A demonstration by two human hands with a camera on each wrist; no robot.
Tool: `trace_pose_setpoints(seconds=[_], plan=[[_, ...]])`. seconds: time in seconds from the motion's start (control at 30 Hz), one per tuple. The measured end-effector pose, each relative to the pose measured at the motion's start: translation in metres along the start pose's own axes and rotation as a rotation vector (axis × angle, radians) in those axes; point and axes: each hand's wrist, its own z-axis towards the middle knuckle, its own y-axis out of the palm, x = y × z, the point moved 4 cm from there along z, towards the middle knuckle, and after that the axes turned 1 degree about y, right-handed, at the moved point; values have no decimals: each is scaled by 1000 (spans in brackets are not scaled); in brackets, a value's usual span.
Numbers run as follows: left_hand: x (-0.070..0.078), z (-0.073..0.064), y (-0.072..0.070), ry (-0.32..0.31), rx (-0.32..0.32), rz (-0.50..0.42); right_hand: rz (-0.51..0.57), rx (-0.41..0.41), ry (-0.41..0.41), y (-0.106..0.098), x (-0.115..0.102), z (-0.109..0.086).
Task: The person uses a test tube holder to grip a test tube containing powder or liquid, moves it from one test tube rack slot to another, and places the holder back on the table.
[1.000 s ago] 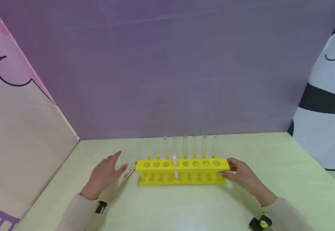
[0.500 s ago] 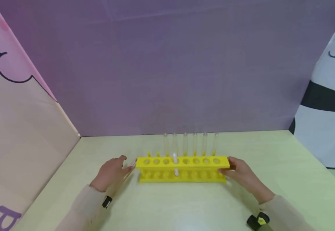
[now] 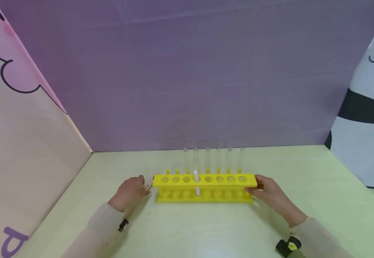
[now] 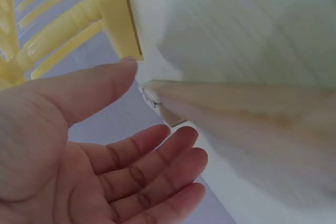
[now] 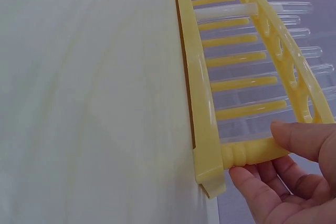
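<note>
A yellow test tube rack [image 3: 205, 181] stands on the table, with several clear test tubes [image 3: 218, 159] upside down on its rear pegs. One white tube-like piece [image 3: 196, 175] sits in a hole of the front row. My right hand [image 3: 269, 191] grips the rack's right end; the right wrist view has thumb and fingers around the yellow end post [image 5: 254, 152]. At the left end is my left hand [image 3: 130, 191], its thumb tip at the rack's corner and its other fingers loosely bent. Between thumb and fingers lies a long wooden tool [image 4: 236, 103] with a small metal part.
The pale wood-patterned table [image 3: 206, 229] ends at a purple back wall [image 3: 199, 79] close behind the rack. Printed side panels rise at left [image 3: 38, 125] and right [image 3: 361, 143].
My left hand has come in rightward to the rack's left end and the wooden tool, its fingers less spread. My right hand keeps its grip on the rack.
</note>
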Motion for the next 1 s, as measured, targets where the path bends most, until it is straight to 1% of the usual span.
trace_pose_setpoints(seconds=[0.13, 0.33, 0.5, 0.67, 0.77, 1.0], plan=[[0, 3, 4, 19, -8, 34, -4, 2, -8, 0, -1, 0], [0, 7, 10, 1, -34, 54, -10, -4, -6, 1, -2, -1], [-1, 5, 12, -5, -43, 68, -5, -17, -17, 1, -2, -1], [2, 3, 9, 21, -20, 72, 4, -26, -38, 1, -3, 0], [3, 3, 8, 39, -2, 78, 8, -26, -35, 1, -2, 0], [-2, 5, 11, 50, 44, 74, 22, -37, -20, 2, -1, 0]])
